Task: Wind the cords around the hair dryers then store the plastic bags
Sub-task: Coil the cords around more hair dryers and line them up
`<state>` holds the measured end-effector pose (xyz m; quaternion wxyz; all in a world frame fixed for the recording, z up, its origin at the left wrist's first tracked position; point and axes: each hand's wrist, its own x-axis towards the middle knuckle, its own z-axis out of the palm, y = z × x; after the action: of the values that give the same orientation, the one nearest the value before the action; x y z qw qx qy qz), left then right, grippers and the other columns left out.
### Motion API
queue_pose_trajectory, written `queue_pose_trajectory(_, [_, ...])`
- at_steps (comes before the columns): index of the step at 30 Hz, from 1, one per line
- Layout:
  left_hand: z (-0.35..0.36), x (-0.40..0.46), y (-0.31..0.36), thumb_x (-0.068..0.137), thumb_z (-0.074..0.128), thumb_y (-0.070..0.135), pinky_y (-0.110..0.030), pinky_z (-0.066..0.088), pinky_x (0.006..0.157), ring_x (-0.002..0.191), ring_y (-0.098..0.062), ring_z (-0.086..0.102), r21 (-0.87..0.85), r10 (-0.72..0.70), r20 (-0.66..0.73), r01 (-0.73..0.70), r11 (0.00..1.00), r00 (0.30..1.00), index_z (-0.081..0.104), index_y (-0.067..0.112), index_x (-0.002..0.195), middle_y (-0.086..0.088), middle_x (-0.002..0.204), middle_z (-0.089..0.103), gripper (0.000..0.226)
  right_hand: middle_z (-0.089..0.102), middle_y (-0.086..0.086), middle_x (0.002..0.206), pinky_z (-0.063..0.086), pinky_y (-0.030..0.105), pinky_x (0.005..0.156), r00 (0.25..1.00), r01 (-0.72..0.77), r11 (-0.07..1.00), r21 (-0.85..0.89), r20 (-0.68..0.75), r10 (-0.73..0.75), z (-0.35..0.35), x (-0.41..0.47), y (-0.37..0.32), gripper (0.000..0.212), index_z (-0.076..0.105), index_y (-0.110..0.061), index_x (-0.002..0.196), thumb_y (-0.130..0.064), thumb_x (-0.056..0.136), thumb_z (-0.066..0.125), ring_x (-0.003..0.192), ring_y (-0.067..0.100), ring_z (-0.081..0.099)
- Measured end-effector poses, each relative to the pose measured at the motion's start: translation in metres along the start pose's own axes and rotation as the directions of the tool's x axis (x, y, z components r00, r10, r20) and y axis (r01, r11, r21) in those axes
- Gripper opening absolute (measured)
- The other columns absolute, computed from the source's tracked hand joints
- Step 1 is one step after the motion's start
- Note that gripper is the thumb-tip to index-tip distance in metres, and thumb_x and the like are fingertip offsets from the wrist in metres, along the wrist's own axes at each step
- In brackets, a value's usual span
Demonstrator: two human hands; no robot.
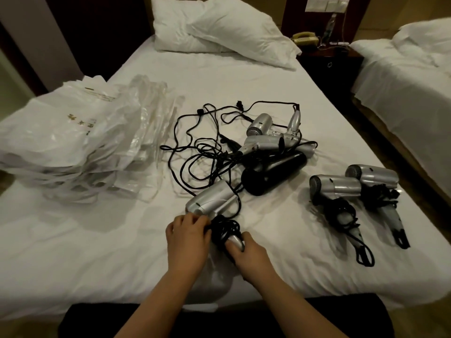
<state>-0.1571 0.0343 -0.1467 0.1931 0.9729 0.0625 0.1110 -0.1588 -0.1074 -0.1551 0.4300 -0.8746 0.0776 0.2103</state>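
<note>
Hands (pixel 214 237) grip cord-wrapped silver dryer (pixel 212 201).

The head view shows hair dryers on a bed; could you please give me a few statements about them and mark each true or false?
1. Two silver dryers with cords wound around their handles lie side by side on the right of the bed. True.
2. The black dryer is held in both hands. False: it lies untouched among the tangled cords; the left hand and right hand hold a silver dryer.
3. The plastic bags are piled on the left of the bed. True.
4. The pillows lie over the dryers. False: they are at the head of the bed.
</note>
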Motion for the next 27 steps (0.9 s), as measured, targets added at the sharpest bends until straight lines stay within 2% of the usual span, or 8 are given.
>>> queue_pose_trajectory(2, [0.0,0.001,0.003,0.063,0.076,0.006,-0.042,0.045,0.077,0.087,-0.033,0.058,-0.021,0.037,-0.103,-0.04,0.999,0.994,0.069,0.018,0.089,-0.007,0.093,0.062,0.03,0.062,0.011,0.101,0.048,0.035,0.074,1.0,-0.018,0.998,-0.053,-0.013,0.017,0.003,0.002,-0.003,0.033,0.045,-0.017,0.105,-0.046,0.091,0.048,0.096,0.03,0.06])
queue_pose_trajectory(4, [0.002,-0.003,0.005,0.067,0.063,0.012,-0.037,0.041,0.081,0.088,-0.028,0.053,-0.002,0.212,-0.205,-0.217,0.976,0.956,0.07,0.018,0.086,-0.005,0.09,0.062,0.021,0.059,0.009,0.096,0.05,0.034,0.069,0.998,-0.058,0.998,-0.034,0.017,0.059,0.003,0.003,-0.006,0.03,0.042,-0.019,0.101,-0.047,0.091,0.045,0.086,0.03,0.061])
queue_pose_trajectory(7, [0.012,-0.012,-0.001,0.07,0.043,0.024,-0.034,0.031,0.087,0.09,-0.017,0.045,0.054,0.398,-0.158,-0.394,0.917,0.904,0.07,0.023,0.078,0.003,0.083,0.064,0.028,0.063,0.01,0.094,0.053,0.034,0.062,0.992,-0.109,0.991,0.079,0.08,0.103,0.002,0.004,-0.009,0.031,0.051,-0.017,0.098,-0.045,0.085,0.048,0.071,0.026,0.062])
queue_pose_trajectory(9, [0.017,-0.015,-0.009,0.072,0.042,0.027,-0.034,0.029,0.093,0.091,-0.014,0.045,0.041,0.354,-0.11,-0.351,0.935,0.929,0.068,0.026,0.08,0.007,0.084,0.063,0.027,0.065,0.01,0.089,0.051,0.038,0.07,0.989,-0.123,0.974,0.19,0.105,0.105,0.003,0.005,-0.008,0.03,0.059,-0.014,0.093,-0.04,0.08,0.053,0.073,0.025,0.061])
queue_pose_trajectory(12, [0.017,-0.012,-0.015,0.072,0.046,0.039,-0.034,0.033,0.096,0.095,-0.012,0.048,-0.026,0.295,-0.055,-0.297,0.955,0.954,0.062,0.03,0.085,0.011,0.09,0.06,0.023,0.061,0.01,0.08,0.043,0.031,0.058,0.98,-0.167,0.933,0.318,0.156,0.123,0.005,0.003,-0.007,0.02,0.06,-0.009,0.096,-0.024,0.087,0.051,0.063,0.019,0.054])
queue_pose_trajectory(15, [0.011,-0.01,-0.017,0.07,0.057,0.047,-0.031,0.045,0.08,0.094,-0.014,0.05,-0.048,0.289,0.02,-0.288,0.957,0.957,0.06,0.028,0.087,0.008,0.092,0.059,0.026,0.061,0.009,0.083,0.042,0.024,0.054,0.969,-0.23,0.872,0.432,0.184,0.164,0.006,0.002,-0.006,0.019,0.059,-0.007,0.1,-0.019,0.091,0.048,0.068,0.019,0.056])
queue_pose_trajectory(20, [0.011,-0.016,-0.013,0.074,0.077,0.028,-0.02,0.04,0.072,0.087,-0.016,0.056,-0.173,0.155,0.045,-0.145,0.974,0.987,0.061,0.018,0.095,0.004,0.094,0.058,0.028,0.068,0.012,0.097,0.053,0.03,0.072,0.978,-0.207,0.843,0.497,0.118,0.171,0.014,0.001,-0.007,0.026,0.063,-0.008,0.102,-0.03,0.094,0.052,0.088,0.021,0.066])
queue_pose_trajectory(27, [0.002,-0.02,-0.02,0.085,0.063,0.004,-0.017,0.037,0.09,0.106,-0.007,0.048,-0.381,-0.024,-0.041,0.007,0.925,0.999,0.066,0.022,0.115,0.009,0.113,0.061,0.036,0.063,0.006,0.078,0.04,0.02,0.044,0.976,-0.219,0.716,0.663,0.137,0.171,0.012,-0.009,-0.012,0.024,0.063,-0.011,0.091,-0.03,0.097,0.049,0.06,0.014,0.056])
